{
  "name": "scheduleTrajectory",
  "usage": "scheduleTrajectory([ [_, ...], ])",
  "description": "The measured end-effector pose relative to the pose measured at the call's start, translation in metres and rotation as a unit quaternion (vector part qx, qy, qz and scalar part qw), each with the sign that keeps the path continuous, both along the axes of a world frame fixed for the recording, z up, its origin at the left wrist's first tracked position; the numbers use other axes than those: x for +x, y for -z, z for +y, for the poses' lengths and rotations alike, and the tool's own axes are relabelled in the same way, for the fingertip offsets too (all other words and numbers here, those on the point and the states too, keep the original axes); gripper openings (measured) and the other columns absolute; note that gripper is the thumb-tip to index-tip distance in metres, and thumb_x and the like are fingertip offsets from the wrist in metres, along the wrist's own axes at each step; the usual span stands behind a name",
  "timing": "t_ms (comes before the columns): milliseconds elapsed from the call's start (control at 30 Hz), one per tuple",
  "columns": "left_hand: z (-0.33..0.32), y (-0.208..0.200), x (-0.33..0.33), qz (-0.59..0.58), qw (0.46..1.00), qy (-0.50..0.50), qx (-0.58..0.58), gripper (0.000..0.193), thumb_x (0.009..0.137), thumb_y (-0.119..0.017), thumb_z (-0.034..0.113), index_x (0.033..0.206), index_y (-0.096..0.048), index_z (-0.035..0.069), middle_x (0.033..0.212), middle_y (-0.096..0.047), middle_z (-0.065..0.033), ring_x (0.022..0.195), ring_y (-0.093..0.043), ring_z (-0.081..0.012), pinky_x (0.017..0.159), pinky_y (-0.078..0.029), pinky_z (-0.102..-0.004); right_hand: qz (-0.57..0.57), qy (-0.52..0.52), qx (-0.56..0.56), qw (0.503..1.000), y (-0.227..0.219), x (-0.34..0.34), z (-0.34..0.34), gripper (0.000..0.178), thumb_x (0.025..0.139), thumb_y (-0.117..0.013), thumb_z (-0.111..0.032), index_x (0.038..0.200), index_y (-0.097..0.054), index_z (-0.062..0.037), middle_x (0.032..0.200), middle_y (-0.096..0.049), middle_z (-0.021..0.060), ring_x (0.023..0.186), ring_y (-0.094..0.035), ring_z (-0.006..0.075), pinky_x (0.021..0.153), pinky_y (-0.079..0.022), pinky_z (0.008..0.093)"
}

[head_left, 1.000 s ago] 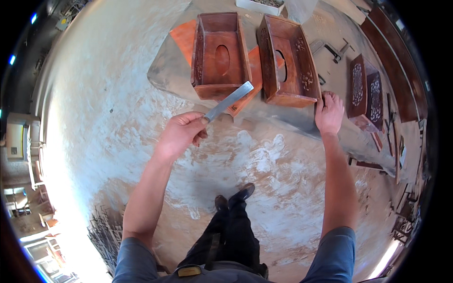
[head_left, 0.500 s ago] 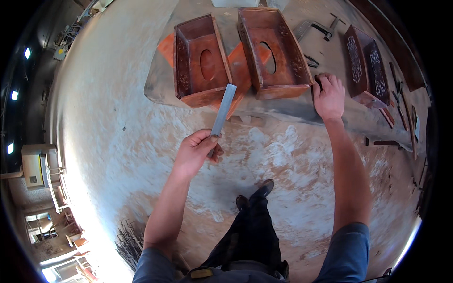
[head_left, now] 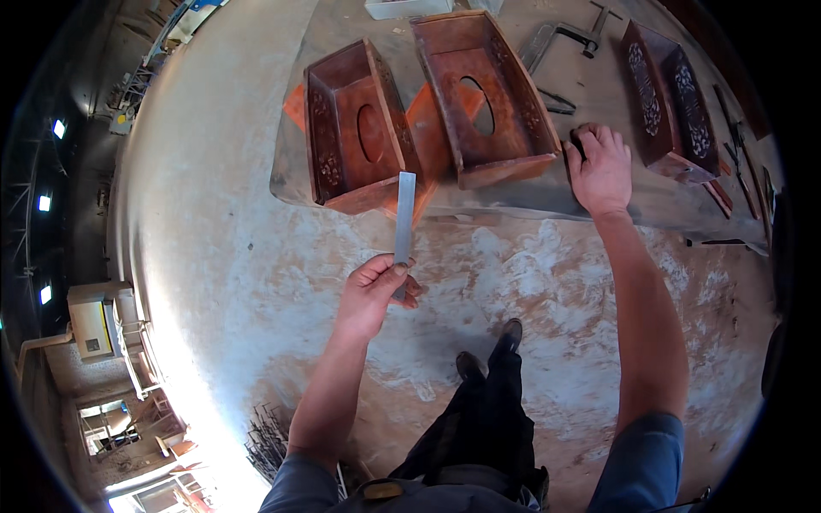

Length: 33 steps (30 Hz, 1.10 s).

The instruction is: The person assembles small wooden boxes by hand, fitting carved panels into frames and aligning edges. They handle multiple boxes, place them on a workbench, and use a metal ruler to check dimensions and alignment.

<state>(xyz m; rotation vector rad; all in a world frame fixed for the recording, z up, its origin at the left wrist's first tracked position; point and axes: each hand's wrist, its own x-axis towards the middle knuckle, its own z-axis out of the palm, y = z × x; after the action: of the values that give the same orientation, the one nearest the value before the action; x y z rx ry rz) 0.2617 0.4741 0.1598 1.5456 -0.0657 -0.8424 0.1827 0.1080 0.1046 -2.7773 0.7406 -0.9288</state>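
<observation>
A flat grey metal strip (head_left: 405, 209) stands up from my left hand (head_left: 372, 291), pinched between thumb and fingers. Its upper end overlaps the front corner of a reddish-brown wooden box (head_left: 329, 128) with an oval hole in its bottom. Beside that lies a second such box (head_left: 462, 81), also open side up. My right hand (head_left: 601, 167) rests on the table near its front edge, close to the second box's corner. Its fingers are curled, with their tips turned under. Whatever may be beneath them is hidden.
An orange board (head_left: 428, 128) lies under the two boxes. A clamp (head_left: 577, 36) and a dark tool (head_left: 556, 104) are behind my right hand. At the right stands a darker box (head_left: 671, 103) with pale floral inlay. Thin rods (head_left: 740, 162) lie at the table's (head_left: 505, 201) right side.
The view has shifted slightly. The metal strip has turned more upright in my left hand. My right hand stays on the table near the second box's corner.
</observation>
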Motion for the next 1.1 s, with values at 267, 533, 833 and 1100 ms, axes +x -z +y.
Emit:
scheduleTrajectory([
  [267, -0.014, 0.022, -0.023, 0.042, 0.994, -0.069, -0.071, 0.014, 0.095, -0.056, 0.009, 0.104, -0.062, 0.000, 0.085, -0.067, -0.0095, 0.079, -0.067, -0.0204, 0.068, -0.057, -0.0349, -0.004, -0.009, 0.013, 1.000, -0.004, -0.001, -0.003, 0.018, 0.083, -0.066, -0.025, 0.094, -0.066, -0.0105, 0.099, -0.060, 0.0035, 0.096, -0.055, 0.0256, 0.079, -0.042, 0.0385],
  [533, -0.009, 0.061, -0.106, 0.021, 1.000, 0.006, -0.008, 0.013, 0.095, -0.056, 0.004, 0.103, -0.065, 0.001, 0.095, -0.066, -0.0062, 0.085, -0.061, -0.0136, 0.075, -0.053, -0.0314, 0.007, -0.006, 0.005, 1.000, -0.002, -0.001, -0.004, 0.020, 0.083, -0.065, -0.027, 0.095, -0.066, -0.0107, 0.101, -0.061, 0.0033, 0.097, -0.056, 0.0259, 0.081, -0.043, 0.0402],
  [833, -0.010, 0.035, -0.143, 0.036, 0.999, -0.018, -0.015, 0.018, 0.091, -0.060, -0.002, 0.106, -0.068, 0.002, 0.091, -0.066, 0.0002, 0.081, -0.056, -0.0069, 0.073, -0.047, -0.0232, 0.001, -0.010, 0.011, 1.000, -0.003, -0.001, -0.003, 0.021, 0.085, -0.064, -0.030, 0.095, -0.066, -0.0117, 0.100, -0.061, 0.0033, 0.096, -0.056, 0.0267, 0.079, -0.043, 0.0409],
  [1100, -0.003, -0.036, -0.124, 0.010, 1.000, -0.020, 0.005, 0.016, 0.092, -0.059, 0.003, 0.106, -0.066, 0.001, 0.084, -0.066, -0.0032, 0.074, -0.060, -0.0098, 0.067, -0.050, -0.0255, -0.155, -0.075, 0.171, 0.970, -0.016, -0.031, 0.009, 0.032, 0.090, -0.059, -0.021, 0.113, -0.059, 0.0008, 0.111, -0.059, 0.0191, 0.106, -0.052, 0.0385, 0.095, -0.040, 0.0469],
])
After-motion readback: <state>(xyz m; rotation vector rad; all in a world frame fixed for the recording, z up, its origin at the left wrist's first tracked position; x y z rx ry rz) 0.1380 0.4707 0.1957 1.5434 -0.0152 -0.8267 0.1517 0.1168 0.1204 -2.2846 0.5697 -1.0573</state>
